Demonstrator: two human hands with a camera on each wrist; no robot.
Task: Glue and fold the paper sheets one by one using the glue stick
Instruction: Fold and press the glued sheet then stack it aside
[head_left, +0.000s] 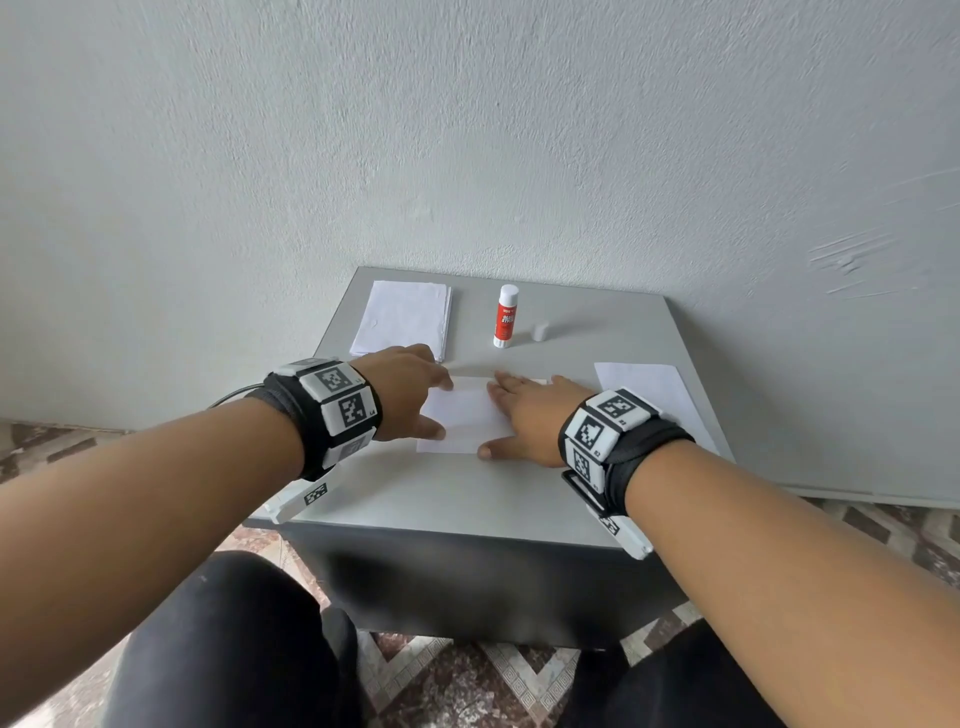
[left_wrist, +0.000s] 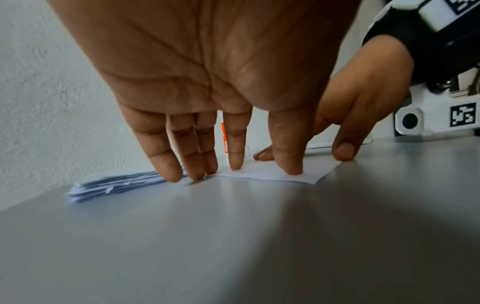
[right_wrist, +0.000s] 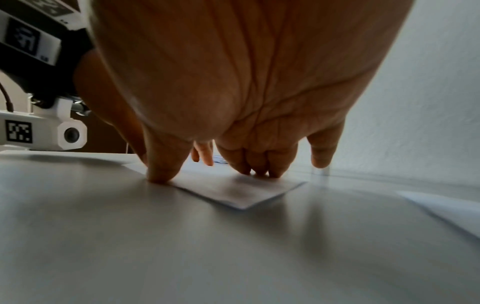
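Two hands lie on one folded sheet (head_left: 467, 418) at the middle of a small grey table (head_left: 447, 499) set against a pale wall (head_left: 467, 130). Left hand (head_left: 402, 389) comes in from the sheet's left edge, fingers straight and slightly spread; the left wrist view shows the fingertips (left_wrist: 235, 164) and thumb tip pressing down on the paper's near corner, nothing gripped. Right hand (head_left: 530, 415) lies palm down over the sheet's right part, fingers extended and close together, thumb out at the near edge; in the right wrist view the fingertips (right_wrist: 259, 170) touch the paper, which lies flat on the table, and the little finger is lifted clear. Neither hand curls round anything; both flat and pressing. Sheet is white, a faint crease line across it. Stack of white paper (head_left: 402, 319) sits at the far left of the table, just beyond the left hand, edges a little ragged in the left wrist view. Glue stick (head_left: 506, 314) stands upright near the far edge, red label, white body, apart from both hands. Its small white cap (head_left: 540, 331) rests on the table just to the right of it. Another white sheet (head_left: 654, 395) lies flat at the right side, partly hidden by the right wrist band. Patterned floor tiles (head_left: 467, 675) below.
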